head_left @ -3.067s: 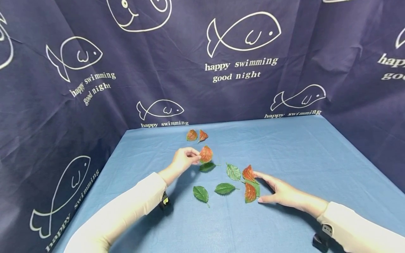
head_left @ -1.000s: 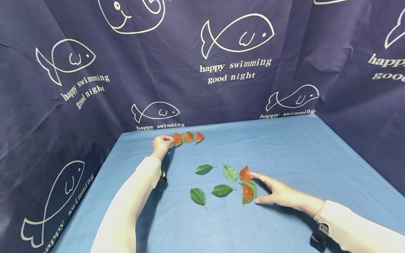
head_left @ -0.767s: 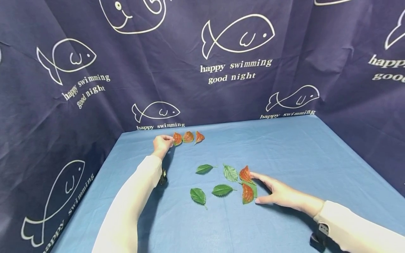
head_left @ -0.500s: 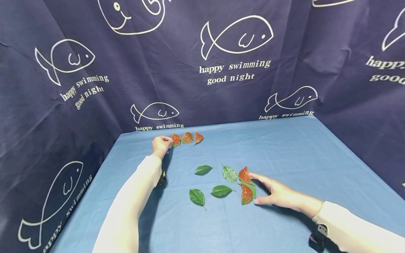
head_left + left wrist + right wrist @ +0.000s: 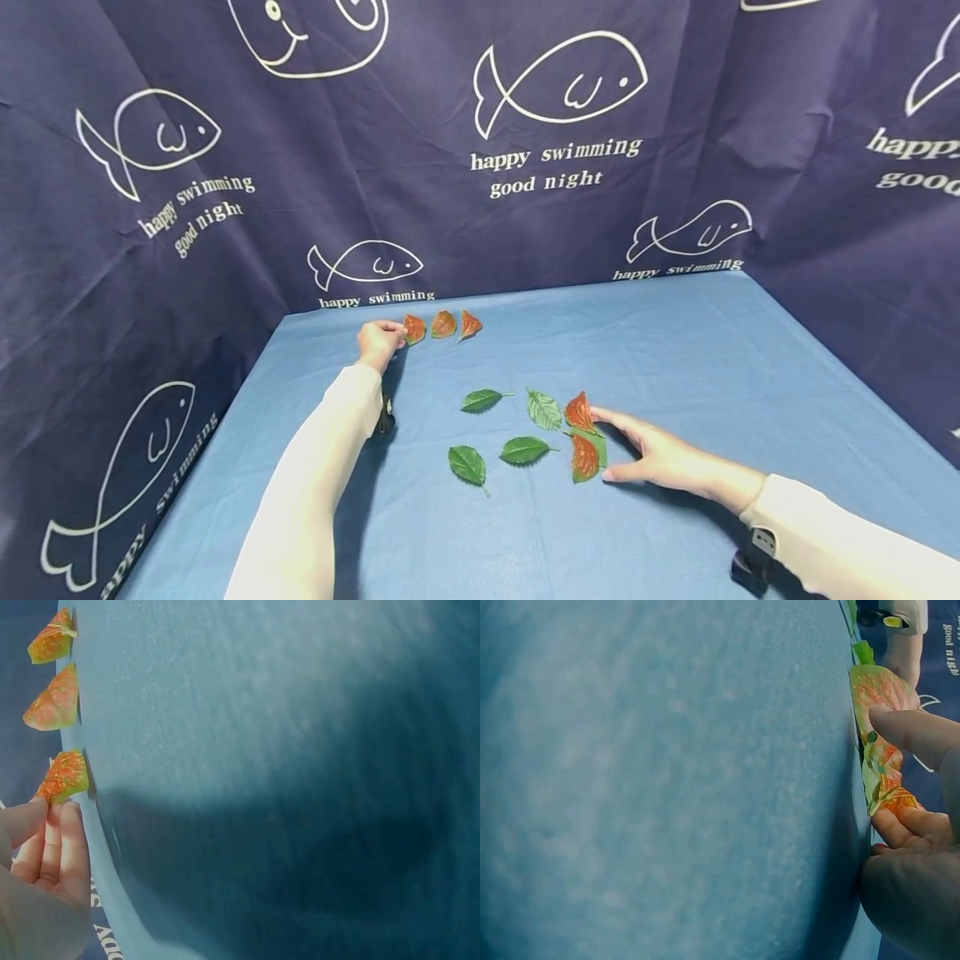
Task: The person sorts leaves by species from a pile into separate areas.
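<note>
At the far left of the table, my left hand (image 5: 380, 342) pinches the edge of a red-orange leaf (image 5: 414, 328) between thumb and fingers. This leaf is at the left end of a row, beside a second red-orange leaf (image 5: 443, 324) and a third, folded one (image 5: 469, 324). Nearer the front, my right hand (image 5: 660, 454) rests with thumb and fingers spread. Its fingertips are at the right edges of two more red leaves, an upper one (image 5: 581, 412) and a lower one (image 5: 584, 458). A green leaf (image 5: 597, 442) lies partly hidden beneath them.
Several green leaves lie loose in the middle: a dark one (image 5: 482, 401), a paler one (image 5: 543, 410), and two in front, left (image 5: 467, 465) and right (image 5: 524, 451). Blue cloth (image 5: 675, 350) covers the table. Dark fish-print curtains (image 5: 570, 225) enclose the back and sides.
Over three seconds, my left hand carried a red leaf from the middle to the left end of the far row. Since then it has barely moved. My right hand stays by its leaves.
</note>
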`<control>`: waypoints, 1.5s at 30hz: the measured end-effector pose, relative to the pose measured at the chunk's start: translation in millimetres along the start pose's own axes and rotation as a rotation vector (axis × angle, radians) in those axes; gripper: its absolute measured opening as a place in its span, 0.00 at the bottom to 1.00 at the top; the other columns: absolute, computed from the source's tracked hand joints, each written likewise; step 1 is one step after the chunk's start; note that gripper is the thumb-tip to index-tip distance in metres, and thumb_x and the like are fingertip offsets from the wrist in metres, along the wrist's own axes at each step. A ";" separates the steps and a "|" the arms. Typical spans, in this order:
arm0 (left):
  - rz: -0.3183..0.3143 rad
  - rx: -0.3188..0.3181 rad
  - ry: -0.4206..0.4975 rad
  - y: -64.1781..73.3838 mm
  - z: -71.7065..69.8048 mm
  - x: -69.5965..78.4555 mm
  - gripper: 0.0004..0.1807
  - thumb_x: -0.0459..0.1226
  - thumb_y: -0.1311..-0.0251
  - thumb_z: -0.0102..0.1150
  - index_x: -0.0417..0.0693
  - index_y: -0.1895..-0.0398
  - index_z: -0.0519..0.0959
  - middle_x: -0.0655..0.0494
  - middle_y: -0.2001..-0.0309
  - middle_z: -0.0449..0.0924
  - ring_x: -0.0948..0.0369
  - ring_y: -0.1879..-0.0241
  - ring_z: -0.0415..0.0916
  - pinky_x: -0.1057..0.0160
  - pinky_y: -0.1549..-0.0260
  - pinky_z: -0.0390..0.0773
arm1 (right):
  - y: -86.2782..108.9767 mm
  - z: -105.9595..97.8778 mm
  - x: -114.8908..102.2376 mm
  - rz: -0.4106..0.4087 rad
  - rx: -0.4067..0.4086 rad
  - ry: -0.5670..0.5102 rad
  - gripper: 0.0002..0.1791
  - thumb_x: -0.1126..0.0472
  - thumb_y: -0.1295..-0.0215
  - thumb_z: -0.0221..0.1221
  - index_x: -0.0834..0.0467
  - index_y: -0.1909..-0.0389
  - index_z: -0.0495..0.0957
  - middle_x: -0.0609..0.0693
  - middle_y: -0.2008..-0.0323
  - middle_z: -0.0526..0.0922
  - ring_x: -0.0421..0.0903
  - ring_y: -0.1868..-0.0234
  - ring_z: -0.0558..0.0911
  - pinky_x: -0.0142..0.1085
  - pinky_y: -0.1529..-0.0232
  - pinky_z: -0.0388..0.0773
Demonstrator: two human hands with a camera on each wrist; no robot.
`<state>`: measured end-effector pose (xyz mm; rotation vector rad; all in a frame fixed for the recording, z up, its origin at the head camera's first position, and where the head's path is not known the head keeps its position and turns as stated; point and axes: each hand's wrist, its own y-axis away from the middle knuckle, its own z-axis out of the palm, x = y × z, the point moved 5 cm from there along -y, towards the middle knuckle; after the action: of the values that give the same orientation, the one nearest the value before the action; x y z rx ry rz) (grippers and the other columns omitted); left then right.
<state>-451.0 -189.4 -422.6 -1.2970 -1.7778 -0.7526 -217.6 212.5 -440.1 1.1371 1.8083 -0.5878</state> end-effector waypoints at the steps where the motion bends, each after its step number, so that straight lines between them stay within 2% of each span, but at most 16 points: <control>1: -0.003 -0.001 -0.001 -0.5 0.2 -0.5 0.08 0.32 0.45 0.65 0.36 0.63 0.86 0.49 0.70 0.87 0.72 0.85 0.75 0.76 0.79 0.76 | -0.2 0.4 0.1 0.005 0.002 -0.001 0.48 0.52 0.46 0.70 0.56 0.26 0.57 0.60 0.25 0.54 0.61 0.25 0.46 0.09 0.43 0.46; 5: -0.003 -0.019 0.001 -2.4 2.2 -2.0 0.08 0.32 0.45 0.65 0.36 0.63 0.86 0.52 0.73 0.86 0.68 0.82 0.80 0.73 0.77 0.80 | 0.2 1.1 -1.5 -0.014 0.006 0.001 0.48 0.53 0.46 0.70 0.57 0.27 0.57 0.62 0.26 0.54 0.63 0.25 0.46 0.08 0.43 0.46; 9: -0.006 -0.034 0.018 -2.1 1.9 -3.6 0.09 0.31 0.45 0.65 0.34 0.62 0.86 0.46 0.67 0.88 0.63 0.77 0.84 0.67 0.70 0.85 | 0.2 1.1 -2.9 -0.038 0.007 0.004 0.48 0.54 0.46 0.70 0.59 0.27 0.57 0.64 0.26 0.54 0.65 0.25 0.47 0.09 0.43 0.45; 12: -0.011 -0.038 0.020 -0.1 -0.6 -4.4 0.09 0.32 0.44 0.65 0.34 0.62 0.86 0.43 0.61 0.87 0.61 0.73 0.86 0.65 0.66 0.85 | -0.4 0.9 -1.6 -0.009 0.002 0.002 0.48 0.53 0.46 0.70 0.57 0.26 0.57 0.62 0.26 0.54 0.63 0.25 0.46 0.09 0.43 0.45; 18: 0.011 -0.053 0.036 3.5 -5.8 -4.0 0.10 0.31 0.43 0.64 0.32 0.60 0.85 0.39 0.58 0.85 0.56 0.68 0.87 0.63 0.63 0.86 | 0.0 -1.6 -2.8 0.006 -0.001 0.022 0.48 0.52 0.45 0.70 0.57 0.26 0.57 0.62 0.26 0.55 0.64 0.25 0.47 0.11 0.42 0.50; 26: 0.035 -0.062 0.031 6.5 -9.1 -3.6 0.10 0.32 0.43 0.65 0.33 0.60 0.85 0.40 0.60 0.86 0.58 0.70 0.87 0.63 0.64 0.85 | 1.2 -1.0 -4.9 -0.015 -0.011 0.001 0.48 0.54 0.45 0.69 0.58 0.26 0.56 0.63 0.26 0.54 0.65 0.25 0.46 0.10 0.43 0.48; 30: 0.079 -0.036 0.014 10.2 -12.1 -0.6 0.10 0.33 0.44 0.66 0.34 0.62 0.86 0.45 0.66 0.87 0.60 0.73 0.86 0.67 0.69 0.84 | 0.7 -0.4 -3.9 -0.009 -0.012 -0.017 0.48 0.54 0.45 0.70 0.58 0.26 0.56 0.63 0.25 0.53 0.64 0.25 0.45 0.09 0.44 0.47; 34: 0.150 -0.006 -0.054 15.0 -13.4 7.4 0.09 0.36 0.43 0.66 0.37 0.66 0.87 0.52 0.75 0.86 0.69 0.80 0.80 0.73 0.73 0.79 | 0.6 0.3 -3.5 -0.015 -0.021 -0.036 0.48 0.55 0.44 0.69 0.59 0.26 0.55 0.63 0.25 0.53 0.64 0.25 0.44 0.08 0.44 0.46; 38: 0.200 0.010 -0.118 21.9 -11.6 16.8 0.09 0.39 0.43 0.67 0.41 0.67 0.87 0.51 0.74 0.87 0.74 0.83 0.73 0.73 0.72 0.75 | 0.9 -0.1 -3.6 -0.021 -0.026 -0.038 0.48 0.55 0.44 0.69 0.59 0.26 0.55 0.63 0.25 0.52 0.65 0.25 0.43 0.08 0.44 0.46; 40: 0.206 0.000 -0.111 25.4 -8.8 19.4 0.09 0.39 0.42 0.67 0.41 0.66 0.87 0.49 0.71 0.87 0.72 0.82 0.75 0.73 0.72 0.75 | 0.3 -0.3 -3.2 -0.024 -0.024 -0.033 0.48 0.55 0.44 0.69 0.59 0.26 0.55 0.63 0.25 0.52 0.65 0.25 0.43 0.08 0.44 0.46; 45: 0.228 -0.044 -0.058 31.8 0.9 23.5 0.08 0.36 0.42 0.67 0.39 0.65 0.87 0.45 0.68 0.87 0.61 0.75 0.85 0.74 0.73 0.79 | -2.8 -0.4 -0.2 0.000 -0.018 -0.013 0.48 0.54 0.45 0.70 0.58 0.26 0.56 0.61 0.25 0.53 0.63 0.25 0.44 0.08 0.44 0.46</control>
<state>-424.7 -167.9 -402.5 -1.5335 -1.6305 -0.6344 -220.3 211.4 -439.9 1.1186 1.7994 -0.5767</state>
